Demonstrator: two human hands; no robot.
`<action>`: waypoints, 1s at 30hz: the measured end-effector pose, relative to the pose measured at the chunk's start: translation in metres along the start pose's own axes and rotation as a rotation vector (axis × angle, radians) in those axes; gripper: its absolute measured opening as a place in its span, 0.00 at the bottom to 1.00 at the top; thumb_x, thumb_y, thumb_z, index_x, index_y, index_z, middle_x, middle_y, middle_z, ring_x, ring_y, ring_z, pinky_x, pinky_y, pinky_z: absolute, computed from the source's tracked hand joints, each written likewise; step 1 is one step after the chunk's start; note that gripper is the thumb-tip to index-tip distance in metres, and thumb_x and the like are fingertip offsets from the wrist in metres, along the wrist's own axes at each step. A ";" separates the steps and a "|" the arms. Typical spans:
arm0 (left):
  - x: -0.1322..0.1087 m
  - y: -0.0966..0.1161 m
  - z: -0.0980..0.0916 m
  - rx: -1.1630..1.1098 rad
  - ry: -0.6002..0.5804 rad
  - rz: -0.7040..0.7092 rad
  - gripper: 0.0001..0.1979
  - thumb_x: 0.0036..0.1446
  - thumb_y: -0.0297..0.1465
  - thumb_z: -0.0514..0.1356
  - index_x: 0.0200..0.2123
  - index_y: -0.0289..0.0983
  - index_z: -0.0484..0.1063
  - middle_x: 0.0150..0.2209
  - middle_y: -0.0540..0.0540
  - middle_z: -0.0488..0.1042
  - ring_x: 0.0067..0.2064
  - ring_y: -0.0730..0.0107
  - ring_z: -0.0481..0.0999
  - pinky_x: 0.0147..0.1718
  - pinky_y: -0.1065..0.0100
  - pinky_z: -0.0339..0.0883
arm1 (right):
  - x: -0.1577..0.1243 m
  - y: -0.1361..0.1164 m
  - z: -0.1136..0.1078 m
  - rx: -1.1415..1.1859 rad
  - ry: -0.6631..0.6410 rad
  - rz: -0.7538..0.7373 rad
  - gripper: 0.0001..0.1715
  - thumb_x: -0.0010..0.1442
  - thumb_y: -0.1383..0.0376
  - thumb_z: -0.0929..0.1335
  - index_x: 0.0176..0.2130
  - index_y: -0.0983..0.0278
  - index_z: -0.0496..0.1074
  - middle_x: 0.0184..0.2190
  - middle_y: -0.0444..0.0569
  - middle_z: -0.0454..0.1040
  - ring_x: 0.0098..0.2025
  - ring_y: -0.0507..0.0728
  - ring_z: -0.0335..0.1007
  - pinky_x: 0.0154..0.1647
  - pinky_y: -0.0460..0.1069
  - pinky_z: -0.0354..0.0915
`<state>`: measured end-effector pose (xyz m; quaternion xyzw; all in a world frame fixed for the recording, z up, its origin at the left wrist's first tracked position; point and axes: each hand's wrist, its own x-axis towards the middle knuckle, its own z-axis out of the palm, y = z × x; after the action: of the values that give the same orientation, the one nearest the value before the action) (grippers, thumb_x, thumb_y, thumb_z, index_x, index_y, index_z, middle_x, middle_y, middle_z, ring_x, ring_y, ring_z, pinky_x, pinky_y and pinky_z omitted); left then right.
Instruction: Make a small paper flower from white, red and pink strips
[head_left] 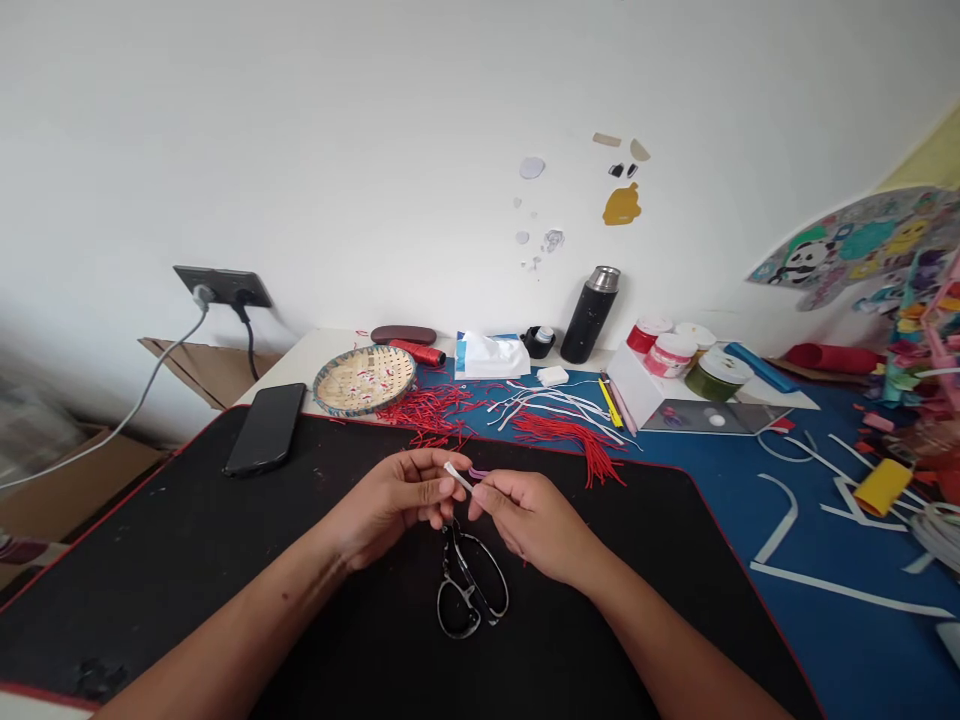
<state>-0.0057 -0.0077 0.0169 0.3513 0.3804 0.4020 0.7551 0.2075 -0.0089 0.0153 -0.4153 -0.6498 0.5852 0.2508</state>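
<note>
My left hand point(397, 500) and my right hand point(529, 520) meet above a black mat point(225, 580), both with fingers pinched on a small white strip point(457, 476). A bit of purple point(480, 472) shows by my right fingertips. A pair of black scissors point(469, 585) lies on the mat just below my hands, untouched. Beyond my hands lie piles of red strips point(431, 410) point(577, 440) and white strips point(559, 402).
A black phone point(266, 428) lies at the mat's left rear. A woven basket point(364, 380), tissue pack point(491, 357), black flask point(591, 315), jars point(671, 352) and a green tape roll point(716, 375) stand at the back. White paper strips point(780, 505) lie on the blue cover to the right.
</note>
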 end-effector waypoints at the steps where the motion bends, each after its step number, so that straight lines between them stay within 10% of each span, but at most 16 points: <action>1: 0.000 -0.002 0.001 -0.016 -0.012 -0.009 0.20 0.45 0.32 0.79 0.42 0.33 0.84 0.31 0.45 0.81 0.26 0.75 0.76 0.24 0.76 0.67 | 0.000 0.001 0.000 0.016 0.002 -0.004 0.23 0.70 0.49 0.64 0.35 0.64 0.73 0.14 0.35 0.58 0.16 0.49 0.53 0.20 0.44 0.50; 30: 0.002 -0.005 0.003 0.005 -0.001 0.138 0.15 0.47 0.38 0.78 0.33 0.33 0.84 0.24 0.48 0.78 0.22 0.76 0.72 0.20 0.77 0.64 | 0.000 0.003 -0.002 0.172 -0.106 0.049 0.26 0.69 0.46 0.65 0.40 0.66 0.76 0.15 0.37 0.65 0.13 0.46 0.54 0.16 0.42 0.51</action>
<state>-0.0008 -0.0090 0.0132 0.3789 0.3558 0.4519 0.7250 0.2094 -0.0076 0.0127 -0.3765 -0.5991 0.6659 0.2364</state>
